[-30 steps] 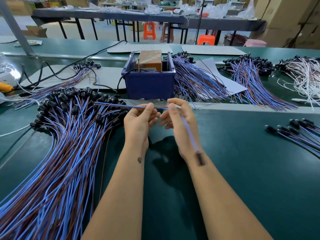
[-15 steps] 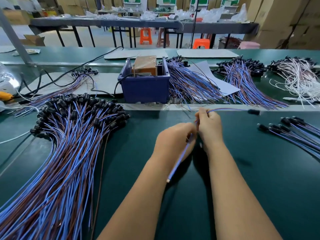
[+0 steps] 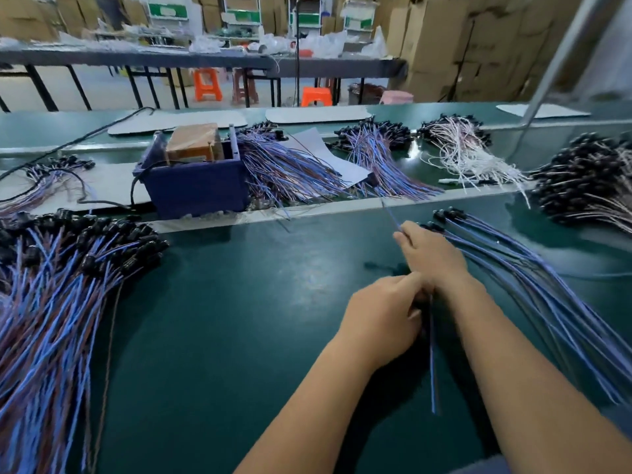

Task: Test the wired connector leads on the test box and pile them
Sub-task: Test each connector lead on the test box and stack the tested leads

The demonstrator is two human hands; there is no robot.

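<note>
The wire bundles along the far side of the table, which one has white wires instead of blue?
The white-wire bundle, second from the right behind the metal strip. Its neighbours, including the blue bundle to its left, are blue and brown or dark.

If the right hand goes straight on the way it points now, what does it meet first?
The right hand points away towards the far left. Probably it meets first the blue-and-brown lead bundle beside the blue test box, though depth is unclear.

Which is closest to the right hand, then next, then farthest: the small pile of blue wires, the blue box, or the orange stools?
1. Small pile of blue wires, just right of the right hand.
2. Blue box, farther back on the left.
3. Orange stools, on the floor beyond the tables.
</note>
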